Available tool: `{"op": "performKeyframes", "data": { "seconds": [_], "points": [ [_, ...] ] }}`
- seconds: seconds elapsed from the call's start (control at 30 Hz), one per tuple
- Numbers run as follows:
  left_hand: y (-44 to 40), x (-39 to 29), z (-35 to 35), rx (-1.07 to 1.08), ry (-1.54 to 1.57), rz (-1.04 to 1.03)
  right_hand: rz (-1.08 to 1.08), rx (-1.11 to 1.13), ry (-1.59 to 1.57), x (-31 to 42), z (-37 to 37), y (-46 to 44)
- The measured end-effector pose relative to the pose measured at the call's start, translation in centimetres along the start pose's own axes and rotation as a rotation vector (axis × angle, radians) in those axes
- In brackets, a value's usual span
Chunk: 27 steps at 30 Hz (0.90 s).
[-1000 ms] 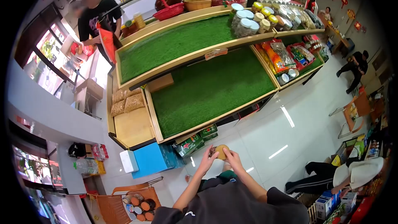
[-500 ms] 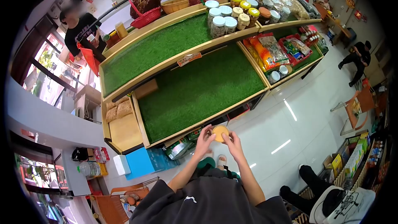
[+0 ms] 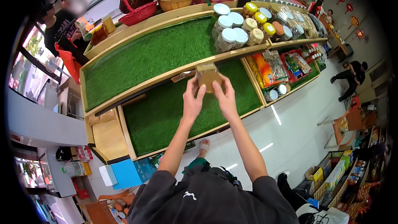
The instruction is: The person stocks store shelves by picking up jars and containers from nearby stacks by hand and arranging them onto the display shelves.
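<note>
Between my two hands is a jar (image 3: pixel 208 81) with a round tan lid turned toward me; its clear body shows beyond the lid. My left hand (image 3: pixel 193 98) closes around its left side, thumb against the lid's edge. From the right, my right hand (image 3: pixel 225 97) grips it the same way. Both hands hold it over the front edge of the upper green shelf (image 3: pixel 157 49), above the lower green shelf (image 3: pixel 178 118). Farther back and right stand several jars with white lids (image 3: pixel 226 21) and several with yellow lids (image 3: pixel 260 18). What fills the held jar cannot be made out.
A red basket (image 3: pixel 139 13) and a wooden basket (image 3: pixel 176 1) stand at the back. Packaged goods (image 3: pixel 269 68) fill the right lower section. A blue box (image 3: pixel 126 174) sits below left. Other people are at the far left (image 3: pixel 58 25), right (image 3: pixel 352 79) and lower right (image 3: pixel 286 188).
Both hands have carried the jar forward, from over the floor before the stand to the upper shelf's edge. My view has shifted closer to the shelves.
</note>
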<state>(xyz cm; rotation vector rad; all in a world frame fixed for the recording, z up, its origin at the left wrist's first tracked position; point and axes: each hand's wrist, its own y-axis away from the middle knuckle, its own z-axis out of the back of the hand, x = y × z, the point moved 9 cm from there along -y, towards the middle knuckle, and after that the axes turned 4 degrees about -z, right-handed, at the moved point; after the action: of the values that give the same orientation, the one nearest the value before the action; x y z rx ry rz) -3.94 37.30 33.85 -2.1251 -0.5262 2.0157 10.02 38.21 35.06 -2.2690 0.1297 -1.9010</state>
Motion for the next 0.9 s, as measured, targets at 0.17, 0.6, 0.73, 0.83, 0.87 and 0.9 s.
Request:
{"op": "performKeyframes", "data": {
  "seconds": [0.17, 0.6, 0.73, 0.83, 0.87, 0.9],
  "points": [
    [-9.5, 3.9, 0.4, -0.026, -0.044, -0.012, -0.113, -0.096, -0.161, -3.9, -0.7, -10.5],
    [-15.4, 9.9, -3.4, -0.054, -0.309, 0.226, -0.082, -0.344, -0.005, -8.3, 1.8, -14.6],
    [-15.1, 10.9, -3.5, -0.044, -0.329, 0.260, -0.065, -0.317, 0.043, -8.5, 2.1, -13.2],
    [-13.8, 10.1, -2.8, -0.045, -0.335, 0.141, -0.193, -0.291, -0.142, -10.2, 2.1, -9.3],
    [-12.4, 9.3, -2.5, -0.051, -0.284, 0.175, -0.207, -0.253, -0.071, -11.6, 2.5, -7.7],
    [-10.7, 8.8, -2.0, -0.060, -0.236, 0.209, -0.221, -0.211, -0.002, -13.1, 2.9, -6.0]
  ]
}}
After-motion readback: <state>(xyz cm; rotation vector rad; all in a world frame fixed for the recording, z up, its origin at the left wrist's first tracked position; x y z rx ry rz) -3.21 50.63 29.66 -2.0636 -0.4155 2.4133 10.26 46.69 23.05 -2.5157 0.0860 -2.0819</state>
